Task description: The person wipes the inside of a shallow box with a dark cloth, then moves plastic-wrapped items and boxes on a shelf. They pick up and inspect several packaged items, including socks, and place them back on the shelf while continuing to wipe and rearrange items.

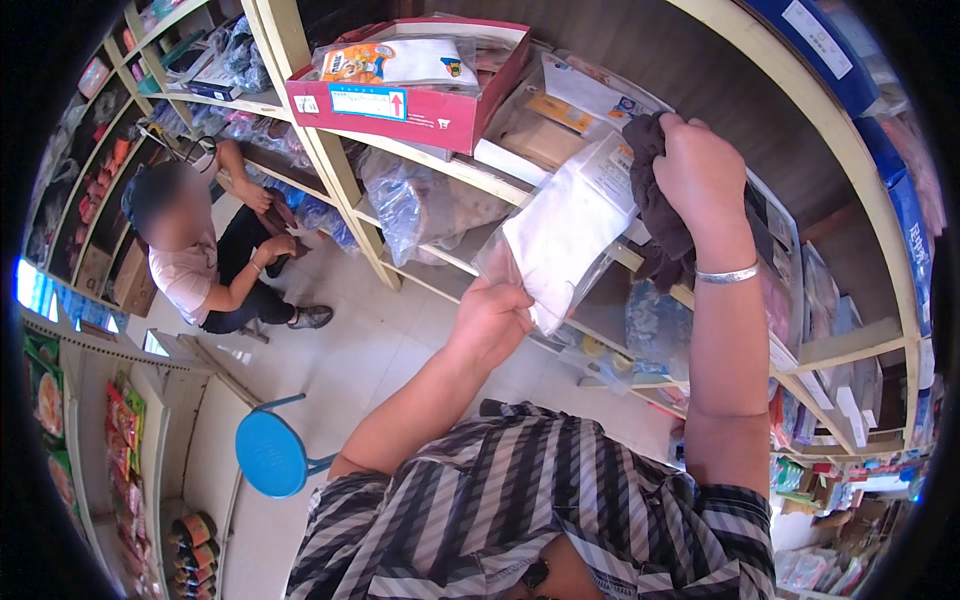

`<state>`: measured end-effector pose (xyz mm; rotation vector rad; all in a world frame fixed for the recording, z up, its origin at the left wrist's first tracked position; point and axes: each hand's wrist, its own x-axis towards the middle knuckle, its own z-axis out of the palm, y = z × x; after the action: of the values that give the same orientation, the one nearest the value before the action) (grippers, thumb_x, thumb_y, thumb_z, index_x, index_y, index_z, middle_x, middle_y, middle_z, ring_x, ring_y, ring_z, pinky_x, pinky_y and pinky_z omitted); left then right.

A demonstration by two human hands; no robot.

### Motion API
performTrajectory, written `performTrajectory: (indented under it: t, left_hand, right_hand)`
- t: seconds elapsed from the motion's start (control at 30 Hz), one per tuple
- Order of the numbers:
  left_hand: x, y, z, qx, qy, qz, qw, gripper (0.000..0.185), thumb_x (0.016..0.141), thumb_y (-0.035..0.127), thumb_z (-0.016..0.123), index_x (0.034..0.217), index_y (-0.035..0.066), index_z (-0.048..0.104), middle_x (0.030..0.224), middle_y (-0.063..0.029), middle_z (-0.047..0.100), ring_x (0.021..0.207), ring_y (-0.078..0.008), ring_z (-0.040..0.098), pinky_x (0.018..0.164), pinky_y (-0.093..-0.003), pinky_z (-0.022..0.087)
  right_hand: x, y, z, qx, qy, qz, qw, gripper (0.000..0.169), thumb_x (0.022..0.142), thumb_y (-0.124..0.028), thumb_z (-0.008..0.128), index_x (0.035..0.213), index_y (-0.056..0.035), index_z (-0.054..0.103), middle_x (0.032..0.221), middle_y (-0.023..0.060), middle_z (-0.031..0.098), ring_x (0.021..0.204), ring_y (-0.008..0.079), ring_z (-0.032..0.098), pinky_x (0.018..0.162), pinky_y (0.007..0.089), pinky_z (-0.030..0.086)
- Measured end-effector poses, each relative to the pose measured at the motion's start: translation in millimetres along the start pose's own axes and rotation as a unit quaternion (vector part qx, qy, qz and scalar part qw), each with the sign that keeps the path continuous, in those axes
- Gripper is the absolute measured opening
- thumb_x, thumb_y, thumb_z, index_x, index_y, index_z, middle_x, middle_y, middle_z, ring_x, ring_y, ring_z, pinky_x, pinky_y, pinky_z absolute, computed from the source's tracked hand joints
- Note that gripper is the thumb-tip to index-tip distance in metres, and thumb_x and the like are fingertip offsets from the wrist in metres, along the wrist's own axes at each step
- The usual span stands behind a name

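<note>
My left hand (pixel 491 319) grips the near end of a clear plastic bag (pixel 570 232) with a folded white textile inside. At the bag's far end, my right hand (pixel 701 169) is closed on a bunched dark cloth (pixel 652 195), which hangs down beside the bag. The cloth lies against or very near the bag's printed label. Both hands are raised in front of a shelf. Just beyond the bag, a white box (pixel 517 161) on the shelf holds more packaged textiles. Left of it stands a red cardboard box (pixel 382 124) with packaged white goods on top.
Wooden shelving (pixel 352 202) with bagged goods runs across the front. On the left another person (pixel 202 255) sits low, holding a dark reddish cloth. A blue round stool (pixel 271 452) stands on the tiled floor. Snack packets (pixel 124 435) and bottles (pixel 195 555) line the lower left.
</note>
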<state>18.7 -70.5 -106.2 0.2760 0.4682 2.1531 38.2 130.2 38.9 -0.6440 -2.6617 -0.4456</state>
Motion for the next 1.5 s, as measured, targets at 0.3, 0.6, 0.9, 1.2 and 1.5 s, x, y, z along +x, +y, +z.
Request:
performTrajectory:
  t: [0.3, 0.6, 0.9, 1.2, 1.5]
  left_hand:
    - [4.2, -6.6, -6.9, 0.034, 0.014, -0.009, 0.999, 0.085, 0.061, -0.011, 0.035, 0.14, 0.012, 0.017, 0.138, -0.0121, 0.031, 0.124, -0.0339, 0.037, 0.089, -0.056, 0.043]
    - [15.3, -11.9, -22.7, -0.158, -0.014, -0.001, 0.987, 0.044, 0.091, 0.024, 0.034, 0.131, 0.006, 0.035, 0.129, -0.0114, 0.044, 0.12, -0.0262, 0.042, 0.101, -0.0416, 0.031]
    - [26.4, -23.0, -47.8, -0.125, 0.023, -0.02, 0.992, 0.049, 0.095, 0.038, 0.027, 0.13, 0.005, 0.036, 0.128, -0.0116, 0.045, 0.118, -0.027, 0.043, 0.102, -0.0419, 0.032]
    - [27.9, -19.4, -60.1, -0.188, -0.077, -0.08, 0.976, 0.051, 0.089, 0.035, 0.043, 0.134, 0.011, 0.032, 0.132, -0.0119, 0.042, 0.117, -0.0365, 0.045, 0.086, -0.0626, 0.039]
    - [20.8, -18.4, -52.7, -0.013, -0.028, -0.049, 0.998, 0.056, 0.083, 0.007, 0.053, 0.134, 0.007, 0.03, 0.129, -0.0124, 0.044, 0.115, -0.0323, 0.048, 0.085, -0.0553, 0.046]
  right_hand:
    - [-3.5, -42.7, 17.9, 0.053, -0.048, -0.097, 0.993, 0.015, 0.07, -0.005, 0.053, 0.079, -0.0033, 0.066, 0.087, 0.019, 0.062, 0.08, 0.0332, 0.063, 0.068, 0.0407, 0.05]
    - [-75.0, -77.6, 26.1, 0.142, -0.071, -0.22, 0.963, 0.028, 0.065, -0.012, 0.06, 0.093, -0.0104, 0.057, 0.081, 0.0126, 0.055, 0.064, 0.0296, 0.06, 0.056, 0.0398, 0.048]
    - [-121.8, -51.3, 29.6, 0.178, -0.162, -0.31, 0.92, 0.032, 0.068, -0.01, 0.06, 0.099, -0.0169, 0.06, 0.088, 0.0081, 0.054, 0.068, 0.0263, 0.059, 0.056, 0.0368, 0.047]
    - [-144.3, -1.5, -9.7, 0.056, -0.122, -0.217, 0.967, 0.019, 0.071, -0.011, 0.055, 0.089, -0.0126, 0.058, 0.081, 0.0095, 0.052, 0.063, 0.0253, 0.059, 0.052, 0.0364, 0.047]
    - [-99.9, -13.1, -5.6, -0.015, 0.088, -0.133, 0.987, 0.031, 0.071, -0.009, 0.055, 0.101, -0.0141, 0.06, 0.093, 0.0104, 0.054, 0.057, 0.0243, 0.059, 0.051, 0.0342, 0.049]
